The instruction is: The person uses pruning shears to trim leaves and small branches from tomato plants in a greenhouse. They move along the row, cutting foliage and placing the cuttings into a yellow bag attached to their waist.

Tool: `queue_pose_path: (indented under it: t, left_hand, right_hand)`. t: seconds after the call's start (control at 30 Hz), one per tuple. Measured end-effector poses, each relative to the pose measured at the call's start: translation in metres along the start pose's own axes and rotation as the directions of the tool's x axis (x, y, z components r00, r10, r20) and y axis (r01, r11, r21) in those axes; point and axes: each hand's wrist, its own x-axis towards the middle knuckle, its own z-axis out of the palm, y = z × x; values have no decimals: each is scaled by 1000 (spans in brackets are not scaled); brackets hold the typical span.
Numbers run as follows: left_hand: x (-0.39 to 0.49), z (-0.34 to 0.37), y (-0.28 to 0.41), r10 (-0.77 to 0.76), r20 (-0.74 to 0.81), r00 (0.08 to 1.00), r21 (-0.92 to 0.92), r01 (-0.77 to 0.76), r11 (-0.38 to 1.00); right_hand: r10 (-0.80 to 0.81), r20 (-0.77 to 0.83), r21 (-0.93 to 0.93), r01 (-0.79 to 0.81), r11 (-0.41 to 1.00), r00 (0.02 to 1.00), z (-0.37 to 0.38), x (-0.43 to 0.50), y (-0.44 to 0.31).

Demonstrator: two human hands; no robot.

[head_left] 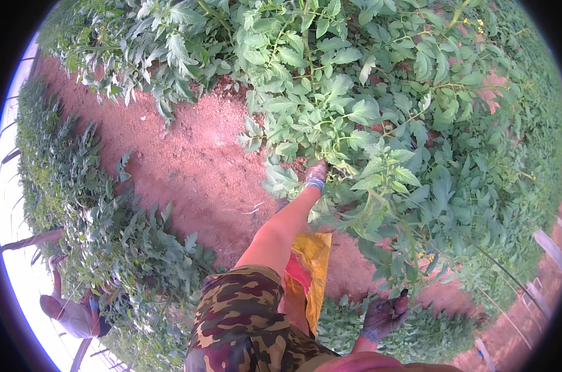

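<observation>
My left hand [316, 172], in a stained glove with a pale blue cuff, reaches low into a leafy tomato plant [325, 111]. Leaves and stems hide its fingertips, so whether it grips a stem cannot be seen. At lower right is my right hand [385, 314], in a darkly stained glove, just below a drooping tomato shoot [408, 242]. A reddish part with a dark tip stands up at its fingers; whether this is the thumb or a held object is unclear. Between my arms hangs a yellow and red bag [315, 274].
Reddish bare soil [192, 153] forms a path on the left, with another tomato row [90, 200] beyond it. Another person [71, 316] is among those plants at lower left. A thin line [499, 269] slants across the right side, near pale slats [553, 253] on the ground.
</observation>
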Motion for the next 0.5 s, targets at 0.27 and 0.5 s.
queue_pose_path:
  t: [0.27, 0.5]
  left_hand:
    - [39, 22, -46, 122, -34, 992, -444, -124, 887]
    - [79, 61, -87, -491, 218, 843, -811, 436, 389]
  right_hand:
    - [4, -20, 19, -4, 1000, 1000, -7, -1, 1]
    - [15, 127, -77, -5, 997, 992, -1, -11, 1]
